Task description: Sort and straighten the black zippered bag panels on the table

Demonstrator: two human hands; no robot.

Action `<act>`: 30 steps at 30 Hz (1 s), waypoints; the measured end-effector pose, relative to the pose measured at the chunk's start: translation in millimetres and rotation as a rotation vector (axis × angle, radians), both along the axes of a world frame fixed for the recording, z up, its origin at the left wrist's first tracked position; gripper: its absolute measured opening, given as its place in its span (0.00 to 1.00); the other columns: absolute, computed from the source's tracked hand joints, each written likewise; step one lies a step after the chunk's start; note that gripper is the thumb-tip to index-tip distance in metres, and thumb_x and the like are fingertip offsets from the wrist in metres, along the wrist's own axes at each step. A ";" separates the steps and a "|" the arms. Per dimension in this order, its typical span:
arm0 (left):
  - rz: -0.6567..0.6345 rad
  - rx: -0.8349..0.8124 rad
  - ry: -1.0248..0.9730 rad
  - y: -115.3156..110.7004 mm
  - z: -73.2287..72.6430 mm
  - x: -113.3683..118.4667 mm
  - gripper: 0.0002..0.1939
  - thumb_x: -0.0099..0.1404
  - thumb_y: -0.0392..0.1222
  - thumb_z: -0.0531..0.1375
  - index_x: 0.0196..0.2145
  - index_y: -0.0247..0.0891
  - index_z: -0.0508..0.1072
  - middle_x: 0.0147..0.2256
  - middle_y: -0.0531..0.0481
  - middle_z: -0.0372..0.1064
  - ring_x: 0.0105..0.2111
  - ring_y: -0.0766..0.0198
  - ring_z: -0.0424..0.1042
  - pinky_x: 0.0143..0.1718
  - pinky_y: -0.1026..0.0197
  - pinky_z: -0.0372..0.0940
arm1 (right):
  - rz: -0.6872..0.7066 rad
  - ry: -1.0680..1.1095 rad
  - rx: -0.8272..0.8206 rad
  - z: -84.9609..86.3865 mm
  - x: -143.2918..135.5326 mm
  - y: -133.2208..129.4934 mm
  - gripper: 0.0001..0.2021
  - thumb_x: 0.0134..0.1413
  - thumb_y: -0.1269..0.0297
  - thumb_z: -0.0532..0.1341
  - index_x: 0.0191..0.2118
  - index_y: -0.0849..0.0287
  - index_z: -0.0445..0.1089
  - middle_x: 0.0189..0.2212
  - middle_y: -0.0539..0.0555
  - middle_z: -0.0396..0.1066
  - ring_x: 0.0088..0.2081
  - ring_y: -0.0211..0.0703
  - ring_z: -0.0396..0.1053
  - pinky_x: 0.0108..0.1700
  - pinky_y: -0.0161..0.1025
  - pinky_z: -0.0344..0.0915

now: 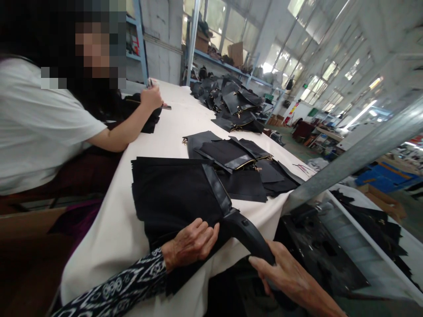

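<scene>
No text, label, brand or number can be read anywhere. A red and yellow sign (293, 108) hangs far back by the windows, and red items (135, 44) sit on the blue shelf, but their markings are too small and blurred.
</scene>
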State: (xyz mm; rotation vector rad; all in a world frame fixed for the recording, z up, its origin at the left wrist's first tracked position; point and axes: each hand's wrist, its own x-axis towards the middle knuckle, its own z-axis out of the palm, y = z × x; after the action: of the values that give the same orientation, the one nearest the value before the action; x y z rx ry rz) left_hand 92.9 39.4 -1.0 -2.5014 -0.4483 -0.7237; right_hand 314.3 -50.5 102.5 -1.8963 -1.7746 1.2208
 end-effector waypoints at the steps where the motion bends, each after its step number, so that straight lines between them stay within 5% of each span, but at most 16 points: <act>1: -0.003 -0.001 -0.005 -0.1 0.1 -0.2 0.15 0.63 0.29 0.54 0.48 0.21 0.67 0.24 0.51 0.62 0.24 0.66 0.62 0.24 0.58 0.56 | -0.006 0.005 -0.005 0.4 0.5 -1.2 0.10 0.56 0.59 0.55 0.28 0.59 0.60 0.14 0.44 0.63 0.17 0.35 0.64 0.20 0.29 0.60; 11: 0.017 -0.008 0.004 2.1 0.7 0.3 0.13 0.64 0.28 0.52 0.47 0.22 0.67 0.25 0.50 0.63 0.24 0.65 0.63 0.25 0.58 0.57 | -0.016 0.082 0.009 -9.4 0.0 12.6 0.12 0.56 0.57 0.55 0.27 0.60 0.61 0.17 0.46 0.64 0.16 0.36 0.66 0.19 0.30 0.61; 21: 0.017 -0.009 0.028 1.1 1.1 -0.3 0.14 0.63 0.27 0.52 0.47 0.22 0.66 0.25 0.51 0.63 0.25 0.65 0.63 0.27 0.58 0.58 | -0.122 0.072 0.124 15.1 40.0 14.2 0.17 0.57 0.53 0.53 0.23 0.59 0.61 0.13 0.47 0.64 0.16 0.38 0.65 0.21 0.33 0.63; 30: 0.009 -0.021 0.014 -0.5 1.1 -0.5 0.14 0.64 0.27 0.50 0.47 0.23 0.67 0.25 0.51 0.63 0.25 0.65 0.63 0.27 0.58 0.58 | -0.066 0.153 0.017 -2.9 35.0 13.8 0.14 0.57 0.56 0.56 0.25 0.60 0.61 0.15 0.45 0.63 0.15 0.35 0.65 0.17 0.29 0.61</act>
State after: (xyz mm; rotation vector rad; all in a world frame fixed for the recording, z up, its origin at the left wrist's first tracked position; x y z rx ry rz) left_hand 92.5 38.9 0.1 -2.5204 -0.4641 -0.7016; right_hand 349.3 -36.7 99.6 -1.7858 -1.6263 1.2865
